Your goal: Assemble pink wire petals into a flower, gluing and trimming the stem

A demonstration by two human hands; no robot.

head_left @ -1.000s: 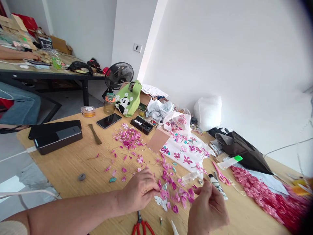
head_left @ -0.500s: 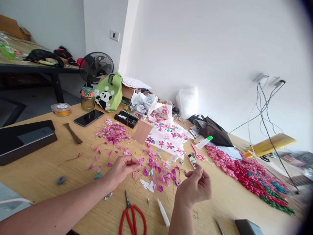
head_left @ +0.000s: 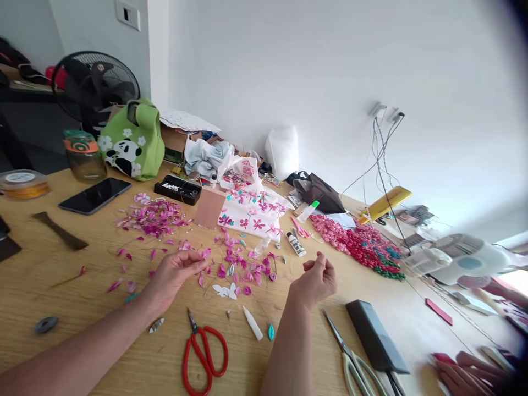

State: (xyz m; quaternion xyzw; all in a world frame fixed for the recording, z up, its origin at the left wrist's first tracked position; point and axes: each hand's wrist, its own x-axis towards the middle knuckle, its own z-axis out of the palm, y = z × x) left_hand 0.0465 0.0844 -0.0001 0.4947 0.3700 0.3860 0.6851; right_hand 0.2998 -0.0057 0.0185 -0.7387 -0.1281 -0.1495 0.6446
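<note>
My left hand [head_left: 177, 278] pinches a small pink petal [head_left: 205, 253] between thumb and fingertips, above the middle of the wooden table. My right hand [head_left: 315, 280] is raised to the right, its fingers curled and thumb pressed to the forefinger. Whatever they may hold is too fine to see. Between and behind the hands lie scattered pink petals [head_left: 231, 250] and a white butterfly-shaped cutout [head_left: 225, 291]. Closer to me are red-handled scissors [head_left: 205, 352], a white slim tube [head_left: 252, 323] and a teal leaf-shaped piece [head_left: 271, 331].
A petal heap [head_left: 154, 216], a phone [head_left: 95, 196] and a black box [head_left: 177, 188] sit on the left. To the right are long scissors [head_left: 350, 357], a dark block [head_left: 376, 335] and pink-red beaded strands [head_left: 355, 242]. Another person's hand [head_left: 466, 371] shows at bottom right.
The view has turned right, so the table things appear further left, and a co-worker's hand and pale machine now show. My left hand still pinches the petal; my right stays curled.
</note>
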